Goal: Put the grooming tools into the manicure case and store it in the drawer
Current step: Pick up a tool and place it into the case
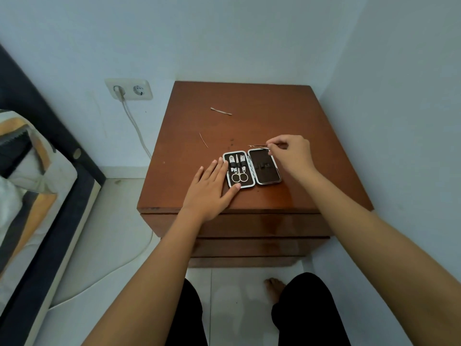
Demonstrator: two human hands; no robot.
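1. While the manicure case [252, 169] lies open and flat on the brown nightstand [311, 156], the left hand [210, 189] rests palm down beside it, fingers spread and extended, fingertips touching the case's left edge and gripping nothing.
2. Its left half holds small scissors [239, 176] and two or three other metal tools strapped in a row; the right half shows only dark lining and an elastic band.
3. The right hand [290, 153] hovers over the case's upper right corner, thumb and forefinger pinched on a thin metal tool [257, 146] pointing left.
4. A slim two-ended tool [221, 111] lies well apart toward the back.
5. A thin stick [203, 139] lies nearer, left of centre.
6. The nightstand's drawer fronts [262, 231] below appear closed.
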